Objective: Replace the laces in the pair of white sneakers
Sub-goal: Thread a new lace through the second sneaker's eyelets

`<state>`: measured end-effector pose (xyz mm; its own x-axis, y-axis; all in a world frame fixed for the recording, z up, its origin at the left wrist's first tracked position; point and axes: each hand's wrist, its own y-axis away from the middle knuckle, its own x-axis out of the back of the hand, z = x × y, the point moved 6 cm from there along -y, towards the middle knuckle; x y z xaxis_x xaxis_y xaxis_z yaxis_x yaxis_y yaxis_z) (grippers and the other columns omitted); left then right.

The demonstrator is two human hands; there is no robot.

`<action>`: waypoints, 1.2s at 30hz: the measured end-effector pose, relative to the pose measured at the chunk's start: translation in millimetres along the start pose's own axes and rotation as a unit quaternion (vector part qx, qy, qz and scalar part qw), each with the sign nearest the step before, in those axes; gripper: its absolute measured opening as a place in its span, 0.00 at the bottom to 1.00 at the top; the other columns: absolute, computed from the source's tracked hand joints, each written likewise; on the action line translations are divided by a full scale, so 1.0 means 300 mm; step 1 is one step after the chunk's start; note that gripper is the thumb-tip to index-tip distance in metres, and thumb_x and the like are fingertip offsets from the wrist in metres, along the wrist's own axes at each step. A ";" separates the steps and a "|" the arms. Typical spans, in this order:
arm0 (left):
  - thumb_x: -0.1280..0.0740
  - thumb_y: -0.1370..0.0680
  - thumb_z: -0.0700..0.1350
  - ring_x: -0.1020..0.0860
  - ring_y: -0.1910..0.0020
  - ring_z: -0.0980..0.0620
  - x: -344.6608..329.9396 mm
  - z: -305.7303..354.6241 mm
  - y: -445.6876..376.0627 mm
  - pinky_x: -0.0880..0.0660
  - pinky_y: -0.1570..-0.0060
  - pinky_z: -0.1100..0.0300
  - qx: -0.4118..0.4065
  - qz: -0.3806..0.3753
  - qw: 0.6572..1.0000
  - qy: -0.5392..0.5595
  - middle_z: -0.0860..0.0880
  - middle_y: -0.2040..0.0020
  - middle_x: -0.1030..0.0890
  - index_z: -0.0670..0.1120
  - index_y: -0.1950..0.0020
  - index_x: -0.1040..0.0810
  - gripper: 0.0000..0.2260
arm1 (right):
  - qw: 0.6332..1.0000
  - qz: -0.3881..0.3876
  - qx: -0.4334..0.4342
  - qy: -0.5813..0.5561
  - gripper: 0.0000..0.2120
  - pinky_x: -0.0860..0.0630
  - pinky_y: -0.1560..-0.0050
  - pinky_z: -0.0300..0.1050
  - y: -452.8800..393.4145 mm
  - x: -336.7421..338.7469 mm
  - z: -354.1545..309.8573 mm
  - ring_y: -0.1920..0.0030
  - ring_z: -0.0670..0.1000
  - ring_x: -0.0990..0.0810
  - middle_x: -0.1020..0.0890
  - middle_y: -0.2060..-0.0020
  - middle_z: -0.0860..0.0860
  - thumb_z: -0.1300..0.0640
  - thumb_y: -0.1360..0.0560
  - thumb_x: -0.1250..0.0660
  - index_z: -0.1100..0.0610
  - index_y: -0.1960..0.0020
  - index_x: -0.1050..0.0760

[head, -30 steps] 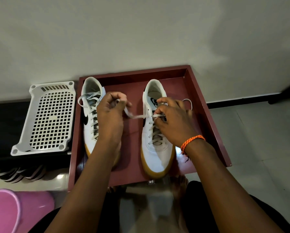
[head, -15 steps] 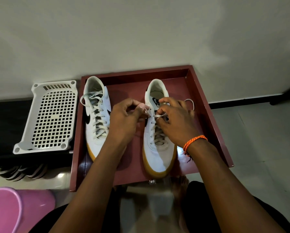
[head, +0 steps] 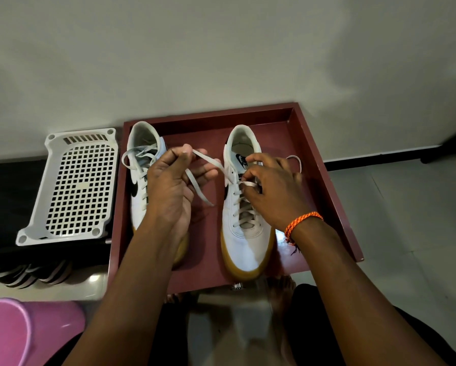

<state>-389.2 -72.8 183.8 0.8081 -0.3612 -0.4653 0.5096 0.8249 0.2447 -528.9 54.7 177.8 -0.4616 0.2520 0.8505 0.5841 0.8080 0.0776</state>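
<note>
I am lacing the right-hand sneaker (head: 244,225), which stands at the centre right of the frame in the dark red tray (head: 324,186), toe toward me. The other sneaker (head: 139,207) stands at the centre left of the same tray, partly under my left forearm, and its lace looks threaded to the top with loose ends by the collar.

My left hand (head: 172,186) is lifted above the gap between the 2 shoes. Its grip is closed on the lace (head: 208,161): thumb and forefinger pinch the flat strand near its free end, and the tail hangs down past my palm toward the tray floor. From there the strand runs across to the upper eyelets of the right-hand sneaker.

My right hand (head: 273,188) sits over that shoe's tongue, fingers curled, pinching the crossing of the lace at the upper eyelets. The other end of the lace loops out behind my knuckles toward the right wall of the tray.

By my judgement the lower rows are done and only the top of this shoe remains. Next I need to draw the slack through, keep the strand flat, and feed the tip into the next free eyelet while my right hand keeps the crossing from loosening. I cannot see how many eyelets are left under my fingers.

A white perforated basket (head: 78,186) lies left of the tray.
</note>
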 end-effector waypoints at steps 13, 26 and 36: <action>0.28 0.18 0.48 0.20 0.61 0.53 -0.044 -0.085 0.008 0.21 0.59 0.47 -0.196 -0.079 0.810 -0.548 0.52 0.61 0.17 0.48 0.57 0.16 0.09 | 1.000 -0.008 -0.004 -0.015 0.07 0.43 0.35 0.53 0.005 -0.001 0.000 0.27 0.50 0.37 0.31 0.25 0.38 0.47 0.23 0.27 0.47 0.47 0.19; 0.34 0.15 0.38 0.11 0.55 0.40 -0.020 -0.039 0.010 0.14 0.52 0.52 -0.019 -0.039 0.974 -0.221 0.40 0.52 0.12 0.37 0.52 0.20 0.08 | 1.000 -0.009 -0.007 -0.011 0.07 0.42 0.32 0.55 0.005 0.003 -0.002 0.26 0.50 0.38 0.31 0.25 0.38 0.46 0.24 0.25 0.45 0.48 0.19; 0.31 0.17 0.40 0.16 0.63 0.49 0.010 0.005 0.007 0.15 0.61 0.48 -0.108 0.016 0.922 -0.372 0.46 0.57 0.15 0.41 0.49 0.19 0.04 | 0.998 0.009 0.001 -0.064 0.25 0.35 0.34 0.54 0.006 0.022 0.002 0.30 0.51 0.32 0.29 0.29 0.42 0.54 0.26 0.25 0.44 0.32 0.28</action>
<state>-385.2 -72.9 184.1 0.8414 -0.4677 0.2706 0.4769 0.8782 0.0350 -531.3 58.1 183.2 -0.5321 0.3329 0.7785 0.5924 0.8033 0.0614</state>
